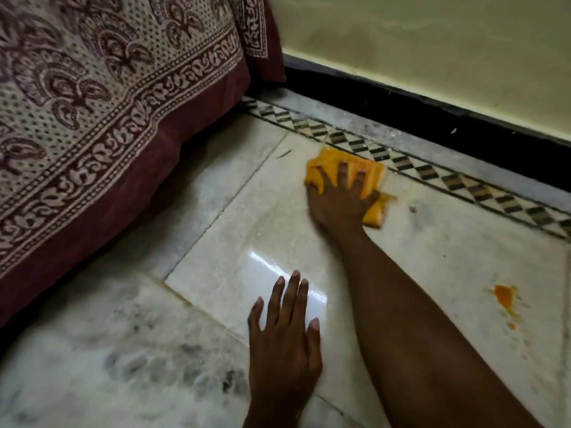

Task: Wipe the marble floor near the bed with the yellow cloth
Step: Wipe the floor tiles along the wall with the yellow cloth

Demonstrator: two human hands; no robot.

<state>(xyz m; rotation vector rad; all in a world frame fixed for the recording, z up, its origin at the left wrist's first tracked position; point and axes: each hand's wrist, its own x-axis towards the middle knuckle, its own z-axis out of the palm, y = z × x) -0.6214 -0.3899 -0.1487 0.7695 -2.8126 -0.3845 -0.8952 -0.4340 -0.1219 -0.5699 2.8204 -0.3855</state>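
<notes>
The yellow cloth (372, 177) lies bunched on the pale marble floor (234, 217), close to the patterned border strip. My right hand (340, 199) presses down on it with spread fingers, the arm stretched out from the lower right. My left hand (284, 341) rests flat on the floor nearer to me, fingers straight and holding nothing. The bed (102, 112) with its maroon and cream printed cover fills the left side, its edge hanging just above the floor.
A checkered inlay border (432, 171) runs diagonally along the black skirting (432, 112) and the cream wall (432, 41). An orange stain (505, 299) marks the floor at the right. Dark grey smudges (173, 362) mottle the tile at the lower left.
</notes>
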